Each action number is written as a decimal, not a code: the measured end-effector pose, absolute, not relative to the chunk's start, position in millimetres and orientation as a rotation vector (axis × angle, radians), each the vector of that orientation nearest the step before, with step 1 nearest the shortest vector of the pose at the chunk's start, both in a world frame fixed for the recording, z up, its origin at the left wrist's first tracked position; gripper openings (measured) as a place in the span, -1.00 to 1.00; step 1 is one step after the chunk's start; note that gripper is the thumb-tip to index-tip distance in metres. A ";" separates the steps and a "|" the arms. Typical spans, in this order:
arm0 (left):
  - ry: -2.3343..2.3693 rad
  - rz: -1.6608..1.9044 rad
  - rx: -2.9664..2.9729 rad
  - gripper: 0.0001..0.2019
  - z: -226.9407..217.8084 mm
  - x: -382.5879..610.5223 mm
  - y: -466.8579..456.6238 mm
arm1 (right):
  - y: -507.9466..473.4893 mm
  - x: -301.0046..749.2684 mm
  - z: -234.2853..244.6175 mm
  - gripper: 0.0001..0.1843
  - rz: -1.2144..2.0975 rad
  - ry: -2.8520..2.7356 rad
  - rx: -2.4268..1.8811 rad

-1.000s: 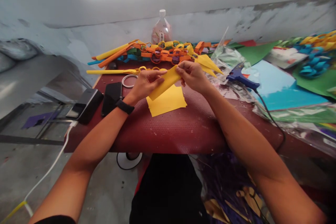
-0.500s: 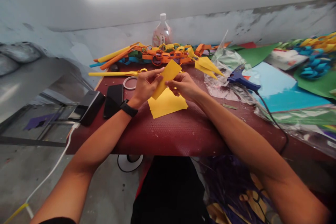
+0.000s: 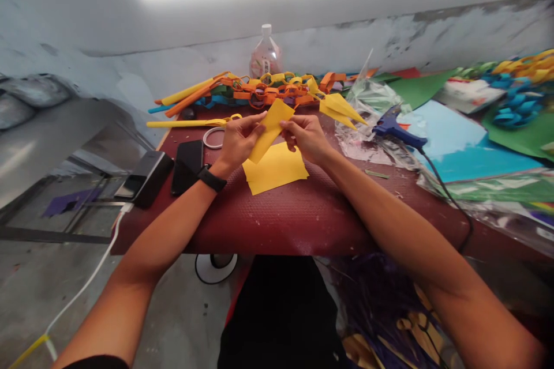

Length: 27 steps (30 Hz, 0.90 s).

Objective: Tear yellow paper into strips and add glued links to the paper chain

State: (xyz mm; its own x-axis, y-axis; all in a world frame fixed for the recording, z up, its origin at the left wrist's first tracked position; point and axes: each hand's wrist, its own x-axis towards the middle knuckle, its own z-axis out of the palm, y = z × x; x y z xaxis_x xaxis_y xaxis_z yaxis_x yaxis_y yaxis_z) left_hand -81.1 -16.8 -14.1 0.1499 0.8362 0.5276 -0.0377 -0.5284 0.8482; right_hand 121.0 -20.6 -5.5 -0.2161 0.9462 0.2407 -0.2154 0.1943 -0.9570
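A narrow rectangle of yellow paper (image 3: 272, 130) is held up at a slant between my two hands. My left hand (image 3: 237, 141) grips its left long edge, thumb on top. On the opposite edge, my right hand (image 3: 306, 137) pinches the paper between thumb and fingers. Below it lie more yellow paper sheets (image 3: 277, 173), slightly fanned, on the dark red tabletop (image 3: 277, 225). To the left of my left hand are a roll of tape (image 3: 212, 138) and a black phone (image 3: 187, 167).
Paper chains (image 3: 277, 89) stretch along the back before a plastic bottle (image 3: 266, 55). Folded yellow paper (image 3: 340, 108) lies behind my right hand. A blue glue gun (image 3: 398, 130) with a trailing cord rests on plastic wrap at right, near blue paper (image 3: 485, 158). A dark box (image 3: 149, 179) overhangs the left edge.
My right hand has shifted slightly along the paper's edge, towards its upper right. The paper stays held in both hands, and the view has moved a little.
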 end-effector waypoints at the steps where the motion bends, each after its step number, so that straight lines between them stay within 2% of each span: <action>1: 0.781 1.469 1.681 -0.50 -13.8 -80.9 -17.1 | -19.8 121.7 -5.7 -0.50 1.263 -1.324 -0.773; 8: 0.777 1.477 1.684 -0.54 -13.9 -82.7 -16.5 | -14.6 124.0 -4.9 -0.40 1.184 -1.238 -0.766; 14: 0.787 1.464 1.682 -0.52 -14.0 -82.0 -16.8 | -13.0 126.1 -4.8 -0.55 1.047 -1.229 -0.767; 24: 0.790 1.432 1.639 -0.47 -17.4 -81.4 -17.2 | -14.8 125.6 -2.8 -0.32 0.955 -1.274 -0.812; 27: 0.794 1.429 1.629 -0.46 -18.1 -81.4 -16.3 | -17.7 126.3 -1.7 -0.31 0.951 -1.310 -0.826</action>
